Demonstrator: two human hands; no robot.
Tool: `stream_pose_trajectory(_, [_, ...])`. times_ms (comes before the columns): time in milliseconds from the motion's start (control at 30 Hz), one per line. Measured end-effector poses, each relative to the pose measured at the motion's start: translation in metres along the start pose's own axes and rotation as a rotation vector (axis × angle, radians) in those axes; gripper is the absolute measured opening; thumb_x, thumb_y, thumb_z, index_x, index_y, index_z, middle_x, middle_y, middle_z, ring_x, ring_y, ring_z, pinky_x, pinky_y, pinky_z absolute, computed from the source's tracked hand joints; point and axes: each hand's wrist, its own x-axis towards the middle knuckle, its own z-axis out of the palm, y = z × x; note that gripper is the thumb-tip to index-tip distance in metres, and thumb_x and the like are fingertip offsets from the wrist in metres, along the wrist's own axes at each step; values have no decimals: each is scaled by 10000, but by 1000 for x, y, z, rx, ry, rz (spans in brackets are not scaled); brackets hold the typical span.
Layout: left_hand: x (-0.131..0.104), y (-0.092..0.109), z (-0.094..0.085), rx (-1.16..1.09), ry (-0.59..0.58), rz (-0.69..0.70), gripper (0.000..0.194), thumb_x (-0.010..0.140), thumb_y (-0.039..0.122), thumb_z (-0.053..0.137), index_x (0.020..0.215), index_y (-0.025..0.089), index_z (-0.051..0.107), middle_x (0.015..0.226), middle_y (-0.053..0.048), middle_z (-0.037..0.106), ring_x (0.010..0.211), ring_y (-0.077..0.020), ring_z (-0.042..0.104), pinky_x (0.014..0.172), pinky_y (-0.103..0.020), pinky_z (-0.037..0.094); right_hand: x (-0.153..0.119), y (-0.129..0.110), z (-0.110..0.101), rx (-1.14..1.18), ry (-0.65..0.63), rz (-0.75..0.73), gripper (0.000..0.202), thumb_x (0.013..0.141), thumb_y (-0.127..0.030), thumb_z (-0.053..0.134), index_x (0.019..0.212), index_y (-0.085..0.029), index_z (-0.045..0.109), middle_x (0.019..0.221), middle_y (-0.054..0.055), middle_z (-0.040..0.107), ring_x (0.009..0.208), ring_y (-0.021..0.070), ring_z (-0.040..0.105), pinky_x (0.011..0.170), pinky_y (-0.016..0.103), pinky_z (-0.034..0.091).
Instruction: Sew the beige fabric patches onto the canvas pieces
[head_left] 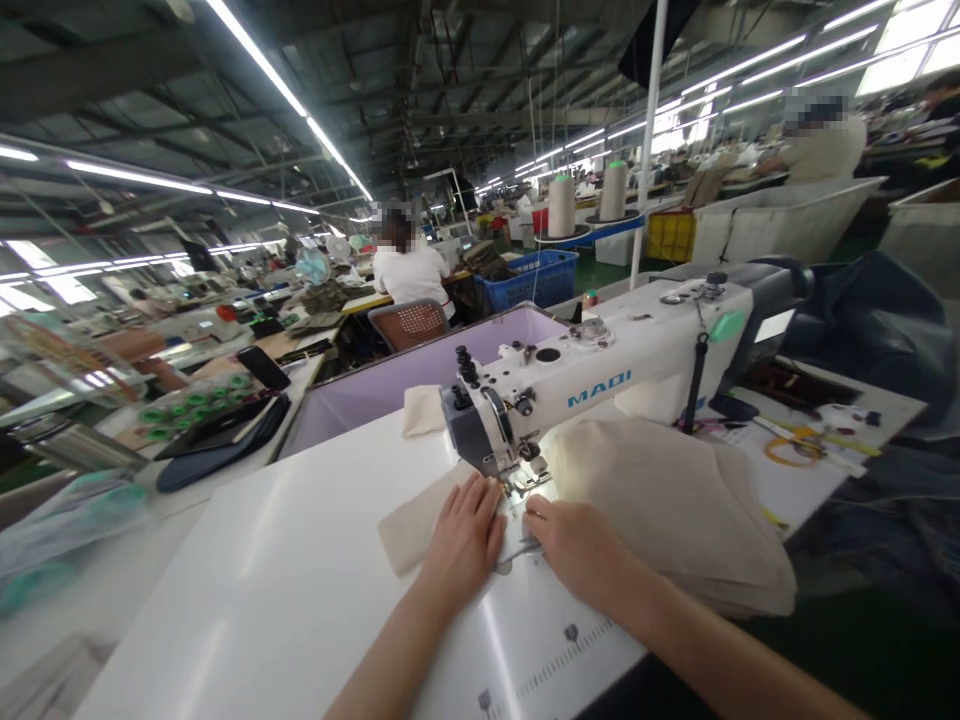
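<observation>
Just left of the presser foot (531, 482) on a MAQI sewing machine (630, 345), a worker's left hand (469, 530) lies flat, fingers extended, over a beige fabric strip (409, 525) on a white tabletop (300, 580), pressing rather than gripping. The right hand (574, 545) curls its fingers on the near side of the foot; whether they pinch anything cannot be told. The strip looks light, soft and pliable, likely to slide easily on the glossy surface and best steadied flat near its edge by the foot. At right lie larger beige fabric panels (667, 510), probably limp and heavier together.
</observation>
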Motion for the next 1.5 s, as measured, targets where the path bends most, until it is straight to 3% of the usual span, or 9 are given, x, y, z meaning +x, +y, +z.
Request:
stream_pose_trajectory(233, [-6, 6, -1, -11, -36, -60, 425, 1006, 288, 502, 1415, 176, 538, 1484, -150, 547, 1402, -303, 489, 1144, -518, 439, -16, -3, 4, 28, -15, 43, 241, 907, -32, 527, 1013, -180, 685, 1097, 66, 682, 914, 219, 668, 717, 295, 488])
stream_pose_trajectory(500, [-49, 39, -21, -11, -80, -94, 466, 1014, 400, 509, 1441, 214, 534, 1504, -130, 542, 1371, -326, 522, 1097, -518, 486, -30, 10, 9, 79, 52, 100, 229, 905, -47, 536, 1004, -193, 683, 1075, 63, 677, 931, 209, 660, 750, 297, 483])
stream_pose_trajectory(633, [-45, 35, -38, -91, -147, -120, 385, 1042, 261, 419, 1386, 218, 586, 1445, -98, 606, 1319, -275, 579, 1076, -472, 512, -29, 10, 7, 88, 50, 105, 231, 922, -52, 519, 997, -189, 689, 1071, 61, 683, 929, 217, 663, 756, 307, 489])
stream_pose_trajectory(767, [-34, 20, -50, -92, -185, -113, 419, 958, 69, 426, 1269, 253, 639, 1303, -70, 685, 1209, -230, 630, 994, -399, 556, -29, 9, 4, 111, 53, 119, 273, 894, -38, 520, 1039, -190, 695, 1109, 66, 685, 898, 204, 679, 733, 286, 499])
stream_pose_trajectory(900, [-34, 17, -55, 201, -328, -461, 264, 1016, 214, 386, 1083, 156, 634, 1098, -145, 665, 948, -276, 703, 698, -372, 591, -31, 13, 5, 182, 148, 147, 417, 870, -27, 505, 1222, -192, 656, 1219, 81, 659, 940, 203, 689, 758, 278, 527])
stream_pose_trajectory(1033, [-38, 26, -66, 272, -477, -665, 331, 1058, 270, 295, 1090, 108, 581, 1003, -137, 660, 814, -275, 742, 631, -348, 557, -33, 17, 5, 279, 185, 189, 543, 815, 16, 489, 1292, -197, 636, 1236, 75, 649, 1004, 199, 678, 845, 281, 534])
stream_pose_trajectory(1167, [-41, 33, -74, 279, -541, -707, 333, 1062, 282, 289, 1093, 107, 570, 1002, -144, 680, 851, -280, 752, 634, -324, 546, -34, 16, 0, 335, 136, 129, 546, 803, 14, 494, 1265, -221, 665, 1206, 58, 646, 969, 185, 663, 857, 272, 514])
stream_pose_trajectory(1300, [-42, 35, -77, 281, -548, -730, 344, 1063, 291, 273, 1086, 111, 565, 1003, -142, 687, 850, -273, 751, 640, -319, 545, -35, 7, -7, 312, -4, -5, 448, 871, -28, 478, 1188, -247, 708, 1220, 42, 626, 914, 169, 652, 813, 259, 487])
stream_pose_trajectory(1500, [-38, 40, -77, 292, -535, -677, 283, 1035, 229, 341, 1070, 113, 597, 975, -138, 674, 866, -298, 727, 659, -367, 554, -34, 0, -14, 201, -108, -18, 353, 957, -83, 445, 1106, -215, 736, 1218, 55, 636, 869, 183, 649, 760, 281, 471])
